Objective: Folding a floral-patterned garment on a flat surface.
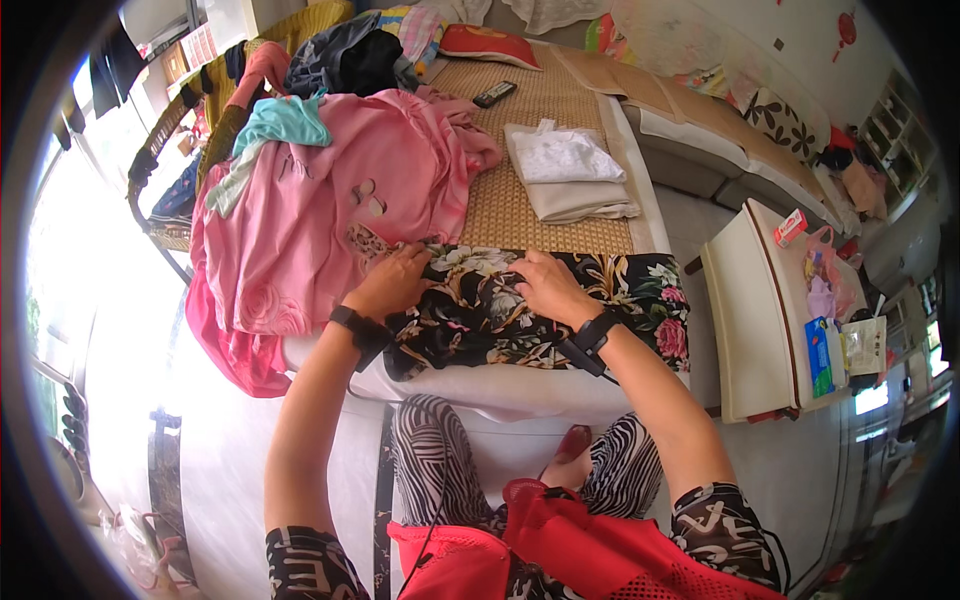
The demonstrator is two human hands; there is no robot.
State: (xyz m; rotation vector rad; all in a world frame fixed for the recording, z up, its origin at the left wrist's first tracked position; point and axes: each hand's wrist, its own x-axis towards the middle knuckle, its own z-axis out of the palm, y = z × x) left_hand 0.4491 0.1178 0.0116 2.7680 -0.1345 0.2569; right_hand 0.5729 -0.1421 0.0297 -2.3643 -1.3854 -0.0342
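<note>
A black cloth with a floral print (622, 292) lies folded in a long flat strip across the near end of a seat covered with a woven mat. My left hand (394, 281) has its fingers bent on the strip's left end, close to a pink cloth. Further right, my right hand (556, 289) holds the upper middle of the strip with curled fingers. Left of it spreads a large crumpled pink cloth (300, 240) with printed roses. Beyond the strip, a folded white garment (566, 156) rests on a folded beige cloth (581, 202).
A remote control (495, 94) and a red cushion (491, 46) lie at the far end of the woven mat (517, 210). Teal cloth (285, 124) and dark clothes (345, 56) top the pile at left. A white table (750, 315) bearing packets stands right, near a sofa (686, 142).
</note>
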